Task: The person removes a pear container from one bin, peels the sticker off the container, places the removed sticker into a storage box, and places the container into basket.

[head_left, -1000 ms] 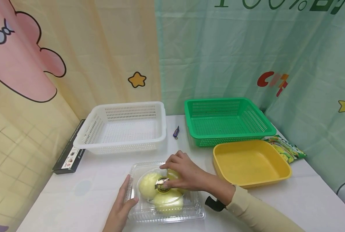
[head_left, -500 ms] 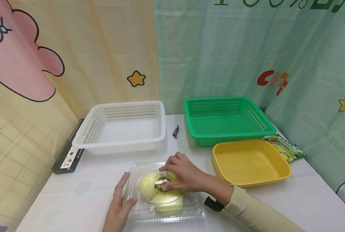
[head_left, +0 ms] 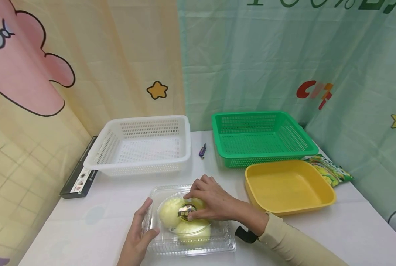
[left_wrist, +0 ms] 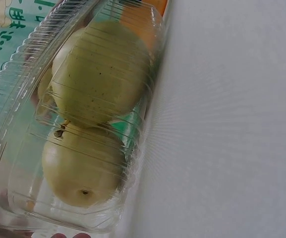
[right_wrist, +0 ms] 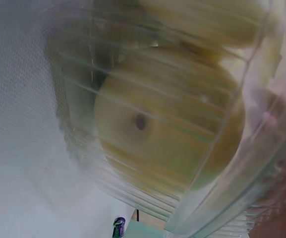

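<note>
A clear plastic clamshell box [head_left: 218,242] lies on the white table in front of me, with pale yellow-green pears [head_left: 193,231] inside. My left hand [head_left: 136,234] is at its left side, thumb over the near-left edge and fingers fairly straight along the wall. On top of the lid is my right hand [head_left: 214,201], fingers bent. Its index fingertip and thumb touch the lid around a black-and-gold label [head_left: 186,212]; I cannot tell whether they pinch the label. Through the plastic, two pears [left_wrist: 100,74] show in the left wrist view. A pear [right_wrist: 167,124] fills the right wrist view.
A white basket [head_left: 135,168] stands at the back left, beside a long black box [head_left: 79,175]. At the back right are a green basket [head_left: 268,155] and a yellow tub [head_left: 289,208], with a green snack bag [head_left: 332,171] behind. A small purple-wrapped candy [head_left: 202,151] lies between the baskets.
My right index finger and thumb have slid slightly toward me over the lid and label. The left fingers have shifted a little at the box's side. The box stays in place.
</note>
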`<state>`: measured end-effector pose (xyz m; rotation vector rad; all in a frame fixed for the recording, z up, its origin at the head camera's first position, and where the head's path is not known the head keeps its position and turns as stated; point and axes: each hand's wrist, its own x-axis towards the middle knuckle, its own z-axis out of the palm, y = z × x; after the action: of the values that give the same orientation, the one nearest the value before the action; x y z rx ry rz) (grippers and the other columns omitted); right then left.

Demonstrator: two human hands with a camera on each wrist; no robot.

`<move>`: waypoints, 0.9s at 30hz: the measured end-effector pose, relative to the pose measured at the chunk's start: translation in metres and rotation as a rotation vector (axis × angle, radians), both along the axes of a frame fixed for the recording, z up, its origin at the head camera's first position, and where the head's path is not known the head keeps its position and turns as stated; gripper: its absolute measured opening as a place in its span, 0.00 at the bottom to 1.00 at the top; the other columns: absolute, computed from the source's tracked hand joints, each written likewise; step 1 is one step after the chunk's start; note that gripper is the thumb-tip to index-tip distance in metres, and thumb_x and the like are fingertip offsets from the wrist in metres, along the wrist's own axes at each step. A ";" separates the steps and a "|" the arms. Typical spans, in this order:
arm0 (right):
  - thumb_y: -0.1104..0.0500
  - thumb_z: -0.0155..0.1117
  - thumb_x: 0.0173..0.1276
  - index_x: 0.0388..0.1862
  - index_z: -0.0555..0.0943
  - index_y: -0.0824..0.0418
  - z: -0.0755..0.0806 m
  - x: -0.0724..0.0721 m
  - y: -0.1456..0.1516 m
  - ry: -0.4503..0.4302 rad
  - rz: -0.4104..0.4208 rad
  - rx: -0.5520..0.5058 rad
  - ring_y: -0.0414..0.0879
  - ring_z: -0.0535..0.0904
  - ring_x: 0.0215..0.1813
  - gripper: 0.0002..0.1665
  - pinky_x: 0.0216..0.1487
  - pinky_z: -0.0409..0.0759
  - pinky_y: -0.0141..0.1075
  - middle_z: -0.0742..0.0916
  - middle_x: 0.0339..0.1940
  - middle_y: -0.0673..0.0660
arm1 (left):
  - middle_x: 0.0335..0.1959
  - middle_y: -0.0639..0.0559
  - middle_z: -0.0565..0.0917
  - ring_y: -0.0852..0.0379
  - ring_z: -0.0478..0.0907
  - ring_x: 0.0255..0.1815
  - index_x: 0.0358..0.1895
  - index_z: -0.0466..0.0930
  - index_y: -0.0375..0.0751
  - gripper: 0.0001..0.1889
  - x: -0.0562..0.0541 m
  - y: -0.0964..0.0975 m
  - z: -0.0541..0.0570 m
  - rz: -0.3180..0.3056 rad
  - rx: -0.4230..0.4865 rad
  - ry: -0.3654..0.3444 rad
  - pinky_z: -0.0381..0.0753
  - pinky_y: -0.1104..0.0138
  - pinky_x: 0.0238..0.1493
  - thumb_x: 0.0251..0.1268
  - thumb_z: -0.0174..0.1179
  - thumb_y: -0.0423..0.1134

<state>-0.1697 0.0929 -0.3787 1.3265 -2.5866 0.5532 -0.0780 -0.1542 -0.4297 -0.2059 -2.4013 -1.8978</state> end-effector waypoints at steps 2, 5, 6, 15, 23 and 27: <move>0.34 0.66 0.53 0.49 0.82 0.46 0.000 0.000 0.000 0.005 0.005 -0.001 0.37 0.62 0.43 0.28 0.46 0.62 0.30 0.77 0.41 0.42 | 0.77 0.46 0.49 0.41 0.43 0.77 0.73 0.51 0.52 0.37 0.000 0.000 0.000 0.002 -0.008 -0.013 0.56 0.85 0.60 0.61 0.56 0.31; 0.34 0.67 0.52 0.48 0.82 0.46 0.000 -0.001 0.000 0.019 0.013 0.000 0.37 0.63 0.43 0.27 0.46 0.61 0.30 0.78 0.41 0.42 | 0.77 0.46 0.49 0.35 0.43 0.75 0.73 0.51 0.51 0.38 -0.001 0.000 0.001 0.002 -0.010 -0.021 0.59 0.80 0.63 0.61 0.56 0.30; 0.34 0.67 0.52 0.48 0.82 0.45 0.000 -0.001 0.000 0.021 0.014 0.000 0.37 0.63 0.43 0.27 0.45 0.61 0.30 0.78 0.41 0.43 | 0.77 0.46 0.49 0.35 0.43 0.75 0.73 0.51 0.51 0.38 -0.001 0.000 0.001 0.002 -0.012 -0.023 0.60 0.75 0.65 0.61 0.56 0.30; 0.36 0.69 0.50 0.43 0.82 0.43 0.001 0.000 0.000 0.024 0.026 -0.001 0.37 0.62 0.42 0.23 0.46 0.61 0.30 0.77 0.39 0.42 | 0.77 0.45 0.48 0.36 0.38 0.76 0.72 0.52 0.49 0.38 -0.001 0.000 0.001 0.001 0.034 -0.031 0.43 0.34 0.66 0.59 0.56 0.29; 0.40 0.71 0.50 0.43 0.80 0.44 0.001 0.002 0.001 0.004 0.064 -0.027 0.36 0.63 0.42 0.22 0.46 0.62 0.28 0.80 0.38 0.43 | 0.77 0.45 0.48 0.37 0.38 0.76 0.72 0.52 0.50 0.38 0.000 0.000 0.000 0.007 0.035 -0.033 0.43 0.34 0.66 0.59 0.56 0.29; 0.41 0.71 0.51 0.44 0.80 0.44 0.002 0.005 0.000 -0.026 0.066 -0.027 0.36 0.64 0.43 0.22 0.48 0.64 0.29 0.80 0.38 0.40 | 0.77 0.45 0.49 0.40 0.37 0.77 0.72 0.53 0.49 0.38 0.000 0.000 0.000 0.006 0.048 -0.027 0.41 0.32 0.66 0.58 0.56 0.28</move>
<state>-0.1650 0.0930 -0.3768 1.4102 -2.5541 0.6183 -0.0785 -0.1540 -0.4297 -0.1717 -2.3669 -1.9660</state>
